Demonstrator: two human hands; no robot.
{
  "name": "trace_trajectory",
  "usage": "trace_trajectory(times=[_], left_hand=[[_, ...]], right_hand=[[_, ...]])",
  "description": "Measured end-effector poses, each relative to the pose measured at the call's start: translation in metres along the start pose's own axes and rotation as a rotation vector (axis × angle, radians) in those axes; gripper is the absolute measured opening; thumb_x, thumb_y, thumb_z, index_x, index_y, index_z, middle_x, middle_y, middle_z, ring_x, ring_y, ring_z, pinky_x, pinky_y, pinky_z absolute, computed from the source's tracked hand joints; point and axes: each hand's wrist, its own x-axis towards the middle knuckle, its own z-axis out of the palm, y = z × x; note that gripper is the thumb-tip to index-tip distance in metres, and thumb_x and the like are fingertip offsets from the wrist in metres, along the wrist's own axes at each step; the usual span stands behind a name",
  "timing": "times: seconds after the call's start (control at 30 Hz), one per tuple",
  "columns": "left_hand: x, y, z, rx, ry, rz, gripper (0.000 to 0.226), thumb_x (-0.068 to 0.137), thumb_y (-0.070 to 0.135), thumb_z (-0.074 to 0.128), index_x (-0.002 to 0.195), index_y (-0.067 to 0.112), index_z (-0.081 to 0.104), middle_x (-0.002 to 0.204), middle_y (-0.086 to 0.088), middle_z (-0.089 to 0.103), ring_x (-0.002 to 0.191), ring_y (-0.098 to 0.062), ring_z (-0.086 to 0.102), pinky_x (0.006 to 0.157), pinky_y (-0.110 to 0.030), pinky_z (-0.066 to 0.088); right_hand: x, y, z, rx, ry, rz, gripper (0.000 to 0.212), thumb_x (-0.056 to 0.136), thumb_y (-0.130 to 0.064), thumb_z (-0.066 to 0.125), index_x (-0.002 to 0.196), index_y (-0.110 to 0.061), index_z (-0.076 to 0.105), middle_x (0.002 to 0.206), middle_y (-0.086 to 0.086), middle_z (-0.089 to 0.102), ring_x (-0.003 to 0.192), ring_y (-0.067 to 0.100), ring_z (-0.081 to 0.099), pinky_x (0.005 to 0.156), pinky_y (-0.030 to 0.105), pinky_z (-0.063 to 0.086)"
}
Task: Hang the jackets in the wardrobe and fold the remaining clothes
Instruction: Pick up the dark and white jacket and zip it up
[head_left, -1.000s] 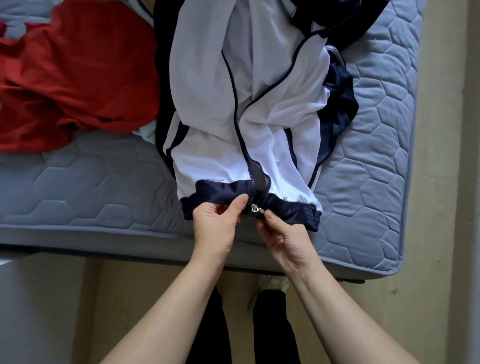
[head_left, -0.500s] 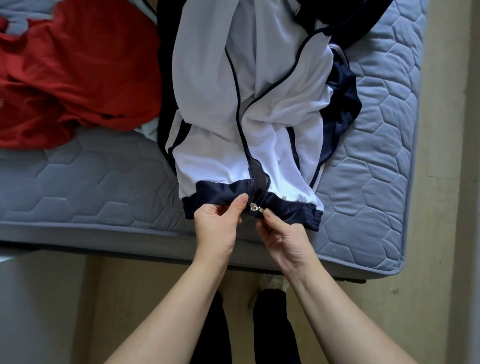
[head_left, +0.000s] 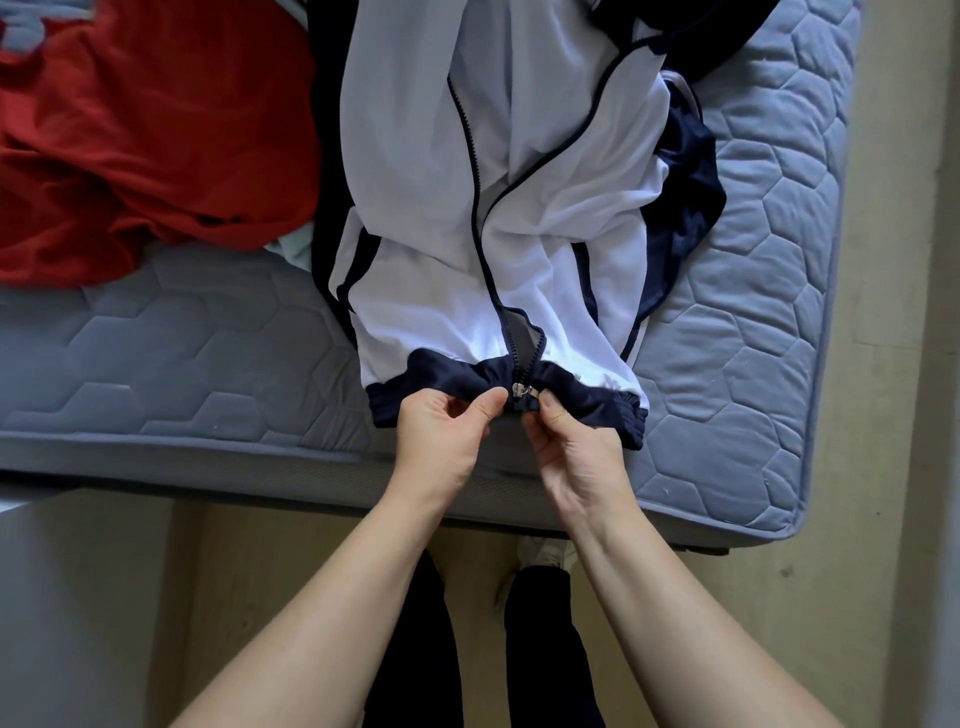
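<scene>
Left hand (head_left: 441, 441): thumb and curled fingers pinched on the navy elastic hem (head_left: 447, 376) left of the small silver zipper slider (head_left: 519, 389). Right hand (head_left: 576, 452): thumb and fingers pinched on the hem right of the slider. Zipper seen joined only at the very bottom, open above. White-and-navy track jacket (head_left: 431, 218) is laid on the grey quilted mattress (head_left: 182, 364), hem at its near edge. Red crumpled garment (head_left: 145, 130) is spread to the jacket's left, touching it.

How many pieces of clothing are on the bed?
3: a red garment at the left, a white-and-navy jacket in the middle, and a pale piece peeking out between them. Others may be hidden underneath.
</scene>
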Motion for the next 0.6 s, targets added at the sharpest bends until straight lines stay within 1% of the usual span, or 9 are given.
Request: trace_trajectory(times=[0.1, 0.2, 0.23, 0.3, 0.37, 0.43, 0.5, 0.53, 0.6], left_hand=[[0.003, 0.001, 0.000, -0.063, -0.057, -0.140, 0.025, 0.086, 0.018, 0.069, 0.065, 0.006, 0.066, 0.050, 0.003, 0.059, 0.045, -0.005, 0.048, 0.049, -0.017, 0.042], [0.003, 0.001, 0.001, -0.081, -0.067, -0.235, 0.023, 0.087, 0.018, 0.068, 0.067, 0.005, 0.065, 0.052, 0.004, 0.062, 0.044, -0.003, 0.048, 0.047, -0.015, 0.042], [0.002, 0.001, 0.001, -0.063, -0.068, -0.249, 0.024, 0.087, 0.019, 0.069, 0.067, 0.006, 0.065, 0.052, 0.005, 0.062, 0.044, -0.003, 0.049, 0.047, -0.015, 0.043], [0.000, 0.001, -0.001, -0.022, -0.068, -0.272, 0.025, 0.086, 0.020, 0.069, 0.066, 0.007, 0.065, 0.051, 0.006, 0.062, 0.045, -0.003, 0.051, 0.048, -0.016, 0.044], [-0.002, 0.001, -0.001, 0.004, -0.080, -0.284, 0.026, 0.086, 0.021, 0.070, 0.065, 0.008, 0.064, 0.051, 0.006, 0.063, 0.045, -0.002, 0.051, 0.047, -0.016, 0.044], [-0.005, 0.001, -0.001, 0.024, -0.102, -0.282, 0.025, 0.087, 0.021, 0.069, 0.067, 0.007, 0.064, 0.050, 0.007, 0.063, 0.044, -0.001, 0.051, 0.046, -0.015, 0.043], [-0.007, 0.003, 0.000, 0.048, -0.105, -0.265, 0.024, 0.088, 0.020, 0.068, 0.068, 0.006, 0.064, 0.050, 0.007, 0.063, 0.043, -0.001, 0.050, 0.046, -0.015, 0.043], [-0.008, 0.004, 0.001, 0.061, -0.095, -0.258, 0.025, 0.088, 0.020, 0.068, 0.067, 0.007, 0.063, 0.050, 0.007, 0.063, 0.043, -0.001, 0.050, 0.046, -0.016, 0.043], [-0.008, 0.005, 0.003, 0.085, -0.074, -0.262, 0.027, 0.088, 0.019, 0.068, 0.064, 0.007, 0.061, 0.049, 0.006, 0.062, 0.041, -0.002, 0.049, 0.045, -0.016, 0.043]], right_hand=[[0.001, -0.002, 0.001, -0.074, 0.030, -0.042, 0.016, 0.082, 0.011, 0.061, 0.088, -0.002, 0.067, 0.077, 0.003, 0.072, 0.072, 0.013, 0.068, 0.062, 0.022, 0.057], [-0.003, -0.006, -0.004, -0.204, 0.007, 0.014, 0.011, 0.086, 0.006, 0.060, 0.095, 0.003, 0.066, 0.084, 0.009, 0.073, 0.078, 0.017, 0.069, 0.070, 0.026, 0.059], [-0.006, -0.008, -0.006, -0.248, -0.005, 0.047, 0.012, 0.087, 0.003, 0.061, 0.098, 0.004, 0.066, 0.089, 0.012, 0.073, 0.079, 0.018, 0.070, 0.070, 0.027, 0.059], [-0.010, -0.012, -0.009, -0.314, -0.016, 0.110, 0.017, 0.088, -0.001, 0.062, 0.103, 0.006, 0.064, 0.096, 0.016, 0.072, 0.077, 0.019, 0.070, 0.064, 0.024, 0.059], [-0.013, -0.014, -0.010, -0.330, 0.003, 0.126, 0.016, 0.088, -0.002, 0.063, 0.100, 0.007, 0.064, 0.089, 0.015, 0.071, 0.068, 0.016, 0.070, 0.058, 0.022, 0.057], [-0.015, -0.014, -0.009, -0.309, 0.045, 0.089, 0.013, 0.088, 0.000, 0.063, 0.099, 0.007, 0.063, 0.079, 0.011, 0.071, 0.060, 0.014, 0.067, 0.057, 0.022, 0.057], [-0.014, -0.010, -0.007, -0.262, 0.092, 0.044, 0.010, 0.087, 0.001, 0.062, 0.096, 0.004, 0.062, 0.072, 0.006, 0.071, 0.057, 0.012, 0.066, 0.056, 0.022, 0.056], [-0.014, -0.008, -0.005, -0.241, 0.114, 0.030, 0.008, 0.087, 0.002, 0.062, 0.095, 0.003, 0.062, 0.071, 0.005, 0.071, 0.057, 0.012, 0.067, 0.055, 0.022, 0.056], [-0.014, -0.003, -0.004, -0.196, 0.157, 0.026, 0.008, 0.087, 0.003, 0.063, 0.095, 0.002, 0.060, 0.076, 0.008, 0.069, 0.059, 0.012, 0.068, 0.055, 0.023, 0.056]])
